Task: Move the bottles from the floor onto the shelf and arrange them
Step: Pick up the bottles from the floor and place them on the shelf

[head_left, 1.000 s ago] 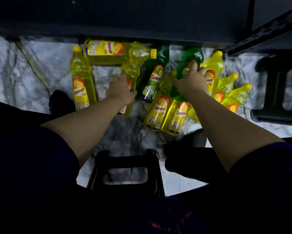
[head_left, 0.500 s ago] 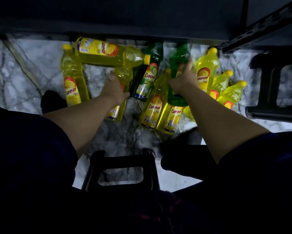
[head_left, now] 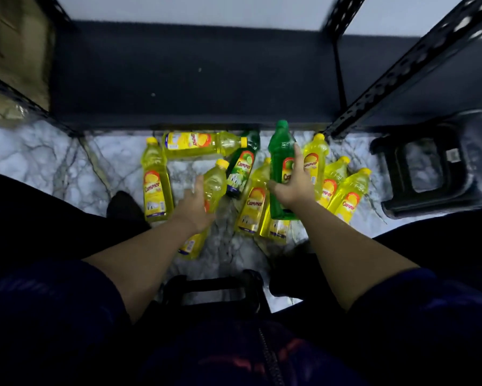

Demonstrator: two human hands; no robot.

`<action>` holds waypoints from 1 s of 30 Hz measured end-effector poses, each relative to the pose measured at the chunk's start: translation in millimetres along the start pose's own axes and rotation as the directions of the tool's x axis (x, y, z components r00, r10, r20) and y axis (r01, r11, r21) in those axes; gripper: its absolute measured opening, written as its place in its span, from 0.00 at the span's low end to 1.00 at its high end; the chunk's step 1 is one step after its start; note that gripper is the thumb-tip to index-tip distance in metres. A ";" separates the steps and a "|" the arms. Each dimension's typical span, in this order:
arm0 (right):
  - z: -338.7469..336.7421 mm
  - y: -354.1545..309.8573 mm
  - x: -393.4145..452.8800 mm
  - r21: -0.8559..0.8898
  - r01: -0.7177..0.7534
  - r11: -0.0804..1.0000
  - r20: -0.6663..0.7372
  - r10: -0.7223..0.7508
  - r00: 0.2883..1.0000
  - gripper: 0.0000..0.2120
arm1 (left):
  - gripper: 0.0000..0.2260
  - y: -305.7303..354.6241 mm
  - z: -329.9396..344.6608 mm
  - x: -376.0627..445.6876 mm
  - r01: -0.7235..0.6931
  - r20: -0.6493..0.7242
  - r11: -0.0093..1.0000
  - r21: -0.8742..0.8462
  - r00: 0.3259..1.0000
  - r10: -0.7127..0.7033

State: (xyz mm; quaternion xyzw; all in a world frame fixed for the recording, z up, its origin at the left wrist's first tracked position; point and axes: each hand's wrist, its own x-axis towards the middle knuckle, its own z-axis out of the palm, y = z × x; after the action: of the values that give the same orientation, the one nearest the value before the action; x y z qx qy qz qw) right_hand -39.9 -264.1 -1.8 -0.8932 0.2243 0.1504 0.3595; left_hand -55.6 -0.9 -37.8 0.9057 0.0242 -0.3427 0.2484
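Now the risk: the right hand [head_left: 289,185] has its fingers wrapped round a green bottle [head_left: 281,162], and the left hand [head_left: 196,207] is curled round a yellow bottle [head_left: 214,182], both tipping up out of a crowded pile. Two smooth plastic bottles at once, one in each hand, could mean a slip. A dropped one would likely land among the yellow bottles [head_left: 342,190] lying just beside it and send them rolling across the marble floor [head_left: 39,157]. The green bottle's base sits right against the two yellow ones [head_left: 255,201] under the right wrist, so dragging rather than lifting could knock them aside. The shelf's metal upright [head_left: 401,68] slants close to the right arm's likely path, and a cap could clip it on the way up.

As for position, the dark shelf board [head_left: 192,79] lies directly ahead of both hands and carries no bottles. The rest stay on the floor: one yellow bottle [head_left: 154,185] left of the left hand, a long one [head_left: 200,143] lying crosswise at the shelf's edge, a dark green one [head_left: 241,168] between the hands.
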 end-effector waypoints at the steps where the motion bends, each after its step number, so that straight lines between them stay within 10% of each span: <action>1: -6.6 -6.3 -8.2 0.032 0.046 0.998 -0.038 -0.044 0.998 0.55 | 0.54 8.7 -8.0 -8.1 -0.042 -0.050 0.999 -0.005 0.998 0.042; 7: -55.1 -53.1 -48.9 0.134 0.326 0.936 -0.299 -0.275 0.914 0.59 | 0.52 68.6 -68.3 -57.3 -0.304 -0.362 0.951 -0.062 0.894 0.262; 18: -214.5 -171.0 -108.9 0.030 0.714 0.700 -0.610 -0.553 0.567 0.59 | 0.48 201.9 -240.2 -165.7 -0.666 -0.784 0.736 0.121 0.391 0.483; 30: -391.6 -287.1 -72.5 -0.329 0.692 0.643 -0.828 -0.548 0.115 0.52 | 0.46 395.7 -381.1 -183.7 -0.706 -0.860 0.583 0.403 -0.074 0.505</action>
State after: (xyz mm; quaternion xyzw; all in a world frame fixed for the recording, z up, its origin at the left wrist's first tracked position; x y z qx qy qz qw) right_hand 86.2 -336.8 467.1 -0.8106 -0.0090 -0.5165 0.2758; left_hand 120.7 -146.3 494.5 0.7991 -0.2161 0.4072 0.3858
